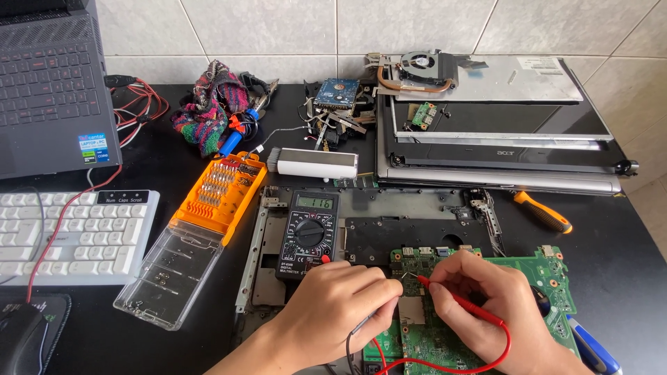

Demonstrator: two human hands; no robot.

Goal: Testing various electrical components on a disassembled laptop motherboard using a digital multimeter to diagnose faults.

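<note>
Head view: at 9 o'clock an orange bit case (221,187) holds rows of metal bits, its clear lid (170,278) open; a black multimeter (310,232) sits at centre; at 6 o'clock the right hand (497,302) pinches a red probe (455,305) onto the green circuit board (552,278); the left hand (333,305) pinches a dark probe (361,325) beside it; the table (618,264) is glossy black.

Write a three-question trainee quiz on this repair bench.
1. True or false: the right hand holds the red probe onto the green circuit board.
2. What lies just left of the multimeter: A) orange bit set, B) white keyboard, C) orange-handled screwdriver?
3. Which hand is nearer the multimeter?

Key: 1 true; 2 A; 3 the left hand.
</note>
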